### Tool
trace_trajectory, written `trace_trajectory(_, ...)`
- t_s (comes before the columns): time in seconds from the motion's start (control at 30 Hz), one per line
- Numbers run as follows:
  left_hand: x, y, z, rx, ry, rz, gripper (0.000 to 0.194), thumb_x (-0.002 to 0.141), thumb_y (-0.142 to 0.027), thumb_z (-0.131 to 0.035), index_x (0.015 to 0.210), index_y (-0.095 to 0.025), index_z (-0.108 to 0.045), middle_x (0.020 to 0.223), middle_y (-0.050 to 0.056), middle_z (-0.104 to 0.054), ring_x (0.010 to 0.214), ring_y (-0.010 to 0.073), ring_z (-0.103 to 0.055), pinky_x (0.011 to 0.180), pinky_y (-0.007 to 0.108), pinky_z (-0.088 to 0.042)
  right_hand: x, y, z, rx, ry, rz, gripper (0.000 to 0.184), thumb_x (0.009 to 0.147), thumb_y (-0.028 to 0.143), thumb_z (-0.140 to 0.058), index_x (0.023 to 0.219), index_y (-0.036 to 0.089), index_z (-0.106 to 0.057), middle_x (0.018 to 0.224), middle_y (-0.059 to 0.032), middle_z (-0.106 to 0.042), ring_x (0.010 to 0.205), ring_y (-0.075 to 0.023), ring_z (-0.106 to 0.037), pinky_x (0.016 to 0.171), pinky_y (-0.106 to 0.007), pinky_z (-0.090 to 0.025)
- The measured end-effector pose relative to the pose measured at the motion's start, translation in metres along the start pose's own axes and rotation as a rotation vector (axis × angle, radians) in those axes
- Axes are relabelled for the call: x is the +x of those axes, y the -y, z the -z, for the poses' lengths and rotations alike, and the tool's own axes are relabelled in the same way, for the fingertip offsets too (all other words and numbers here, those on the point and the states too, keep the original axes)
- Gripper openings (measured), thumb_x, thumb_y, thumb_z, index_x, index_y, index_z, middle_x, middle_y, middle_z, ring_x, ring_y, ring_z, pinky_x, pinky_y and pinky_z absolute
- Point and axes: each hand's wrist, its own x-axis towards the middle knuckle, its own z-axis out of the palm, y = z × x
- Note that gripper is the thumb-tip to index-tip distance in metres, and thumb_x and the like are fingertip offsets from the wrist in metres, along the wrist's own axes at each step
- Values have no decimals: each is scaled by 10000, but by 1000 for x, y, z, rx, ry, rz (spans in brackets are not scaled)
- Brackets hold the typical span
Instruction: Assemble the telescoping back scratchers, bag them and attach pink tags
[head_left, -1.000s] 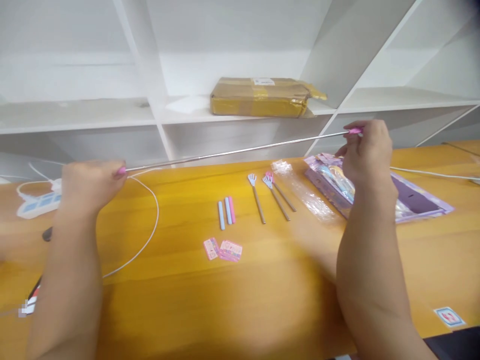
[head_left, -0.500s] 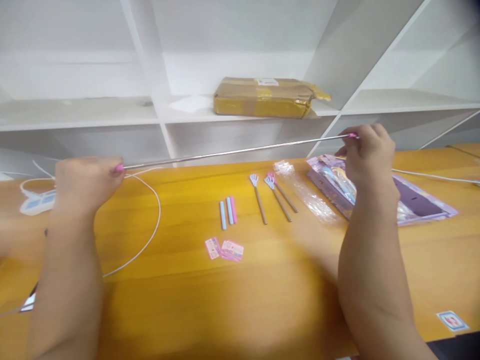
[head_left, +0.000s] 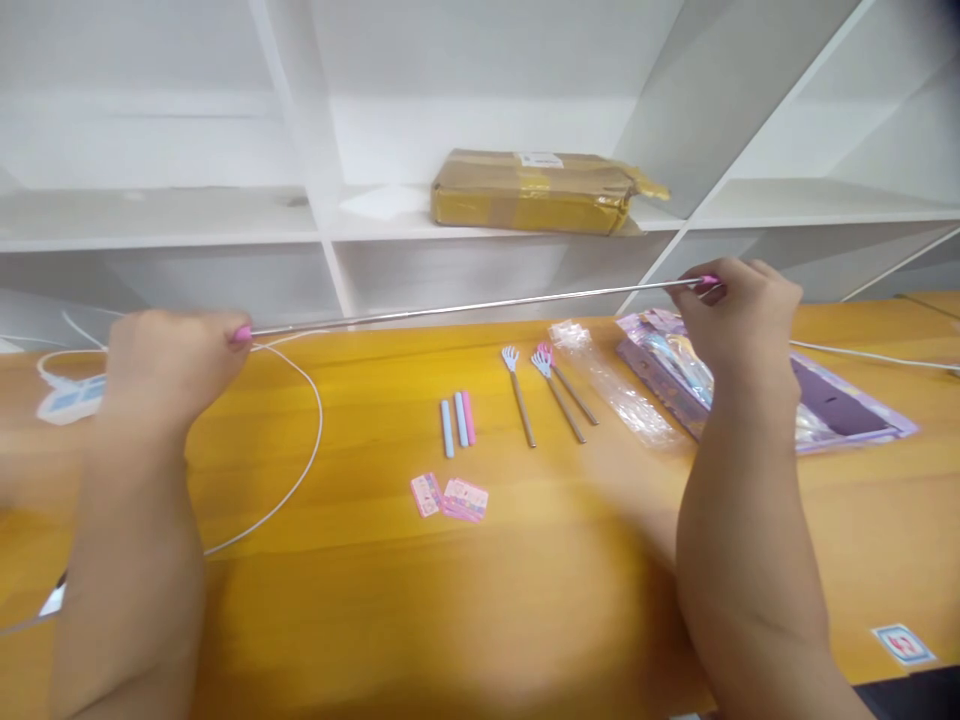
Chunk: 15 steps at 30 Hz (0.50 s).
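Gripping pink ends (head_left: 242, 334), left hand (head_left: 174, 362) clasped, right hand (head_left: 744, 312) pinching, we have one metal rod (head_left: 480, 303) extended, three claw-headed rods (head_left: 561, 401) lying short.

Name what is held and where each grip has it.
A metal rod: the left grip holds its pink left end, the right grip its pink right end.

Both hands on it here: the left hand (head_left: 176, 355) at centre left grips one pink end of a thin metal rod (head_left: 487, 303), the right hand (head_left: 746, 310) at centre right pinches the other! Below the rod, mid-frame, lie three claw-headed sticks (head_left: 523, 409) beside clear plastic sleeves (head_left: 619, 388), then blue and pink tubes (head_left: 461, 420), pink cards (head_left: 466, 500) lower down, and up top, a taped cardboard box (head_left: 532, 190).
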Motion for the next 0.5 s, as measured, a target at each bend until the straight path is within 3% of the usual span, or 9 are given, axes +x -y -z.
trace_trajectory(0.17,-4,-4,7,-9,12,45,217,872,-285,-461,664,-225,-472,567,-10,-300,572,166,-213,609,290,-226,-2,4,0,-22,-36,36,102,804,207,-702,801,255,-611,756,-41,-588,788,-229,-563,884,-359,-453)
trace_trajectory(0.3,-7,0,10,-32,-77,65,236,853,-283,-451,644,-213,-366,589,-7,-232,620,171,-231,618,301,-221,-3,8,3,-39,-61,22,75,803,222,-680,793,255,-613,756,-47,-591,772,-232,-551,874,-373,-451)
trace_trajectory(0.5,-13,-4,12,-31,-109,45,244,862,-292,-436,629,-223,-454,584,9,-301,624,184,-263,632,323,-215,-5,26,9,-33,-144,35,154,814,303,-719,723,238,-613,690,-32,-531,687,-211,-501,741,-356,-417)
